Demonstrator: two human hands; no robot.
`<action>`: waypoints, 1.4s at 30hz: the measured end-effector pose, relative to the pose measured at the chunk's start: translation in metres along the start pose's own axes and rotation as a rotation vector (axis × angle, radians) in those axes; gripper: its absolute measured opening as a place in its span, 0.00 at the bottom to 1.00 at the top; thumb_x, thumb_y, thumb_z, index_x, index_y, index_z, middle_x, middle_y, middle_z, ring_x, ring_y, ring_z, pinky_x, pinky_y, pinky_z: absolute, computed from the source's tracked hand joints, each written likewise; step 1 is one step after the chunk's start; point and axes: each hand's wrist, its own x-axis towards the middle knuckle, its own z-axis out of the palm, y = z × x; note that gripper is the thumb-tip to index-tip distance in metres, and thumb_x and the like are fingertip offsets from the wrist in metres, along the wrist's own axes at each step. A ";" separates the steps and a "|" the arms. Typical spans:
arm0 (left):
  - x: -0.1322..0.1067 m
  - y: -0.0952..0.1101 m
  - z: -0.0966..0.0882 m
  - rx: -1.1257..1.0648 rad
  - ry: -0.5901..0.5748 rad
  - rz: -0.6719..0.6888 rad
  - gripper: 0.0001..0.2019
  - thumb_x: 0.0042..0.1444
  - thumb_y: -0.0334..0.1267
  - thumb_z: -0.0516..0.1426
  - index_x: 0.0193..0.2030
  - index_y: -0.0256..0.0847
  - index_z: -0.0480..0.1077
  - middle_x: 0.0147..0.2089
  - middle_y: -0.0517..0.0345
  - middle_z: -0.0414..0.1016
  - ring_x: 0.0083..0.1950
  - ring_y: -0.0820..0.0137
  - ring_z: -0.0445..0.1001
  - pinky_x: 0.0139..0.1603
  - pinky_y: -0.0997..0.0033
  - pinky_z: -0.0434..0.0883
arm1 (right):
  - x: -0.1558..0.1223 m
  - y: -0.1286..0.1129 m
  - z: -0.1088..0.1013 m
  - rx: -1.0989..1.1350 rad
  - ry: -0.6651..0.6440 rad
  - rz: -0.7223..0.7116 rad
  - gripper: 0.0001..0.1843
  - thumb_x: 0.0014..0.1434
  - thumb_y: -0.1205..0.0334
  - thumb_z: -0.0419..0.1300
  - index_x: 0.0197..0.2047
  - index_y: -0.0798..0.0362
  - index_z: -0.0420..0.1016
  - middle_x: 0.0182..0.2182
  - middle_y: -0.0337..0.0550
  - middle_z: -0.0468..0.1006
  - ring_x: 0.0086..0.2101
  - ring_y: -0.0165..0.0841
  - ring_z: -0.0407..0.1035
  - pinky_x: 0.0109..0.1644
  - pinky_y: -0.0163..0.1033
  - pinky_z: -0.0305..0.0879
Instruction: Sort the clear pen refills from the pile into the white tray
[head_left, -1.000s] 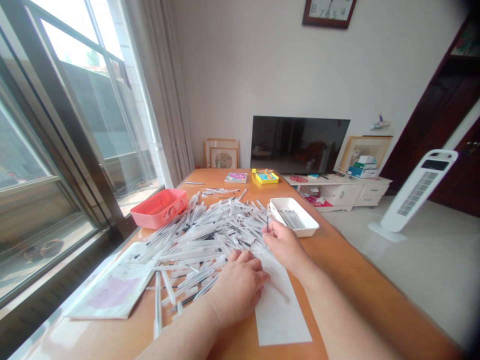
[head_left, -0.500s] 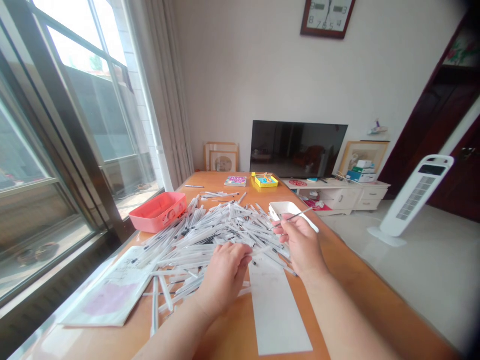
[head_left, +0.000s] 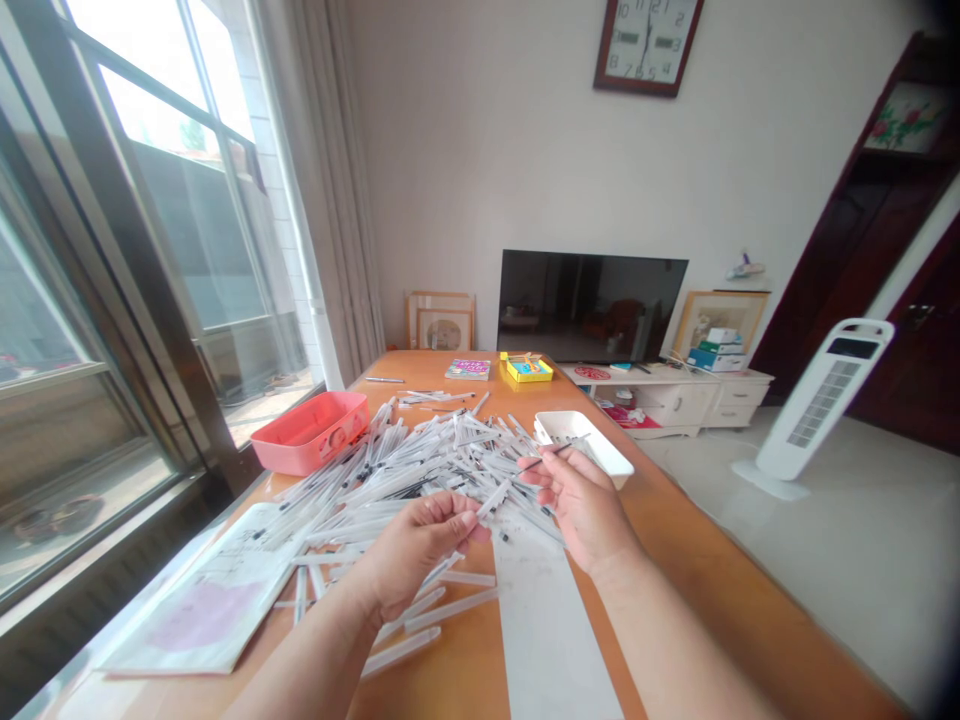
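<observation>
Pen refill [head_left: 532, 464], slanting toward the frame's upper right, sits pinched in the right hand [head_left: 589, 505] at centre-right, above and right of the left hand [head_left: 424, 538], which pinches 1 clear pen barrel [head_left: 493, 498] aimed up-right.

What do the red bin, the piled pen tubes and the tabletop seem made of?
Red bin: probably smooth plastic, given its rounded, molded-looking corners. Pen tubes: likely translucent plastic; they look pale and frosted. Tabletop: perhaps varnished wood, orange-brown with glossy reflections.
</observation>
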 end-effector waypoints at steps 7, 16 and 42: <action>0.001 -0.003 0.000 -0.041 -0.025 -0.002 0.16 0.54 0.49 0.66 0.38 0.37 0.76 0.36 0.50 0.79 0.34 0.71 0.67 0.40 0.71 0.63 | -0.001 0.002 0.001 -0.041 0.008 0.010 0.15 0.56 0.51 0.68 0.40 0.51 0.73 0.37 0.45 0.83 0.37 0.36 0.78 0.31 0.33 0.65; 0.001 -0.003 0.000 -0.052 -0.040 -0.022 0.16 0.54 0.50 0.66 0.37 0.37 0.75 0.35 0.51 0.79 0.33 0.71 0.68 0.39 0.71 0.63 | -0.006 0.005 0.007 -0.187 -0.104 0.067 0.16 0.56 0.49 0.66 0.38 0.52 0.75 0.36 0.44 0.82 0.35 0.35 0.76 0.31 0.34 0.62; 0.002 -0.007 -0.009 -0.194 0.017 -0.122 0.13 0.54 0.45 0.67 0.37 0.37 0.74 0.37 0.51 0.79 0.37 0.73 0.73 0.41 0.75 0.65 | 0.002 0.019 -0.003 -0.546 -0.108 -0.030 0.16 0.60 0.55 0.56 0.48 0.48 0.79 0.40 0.43 0.82 0.38 0.39 0.76 0.37 0.40 0.67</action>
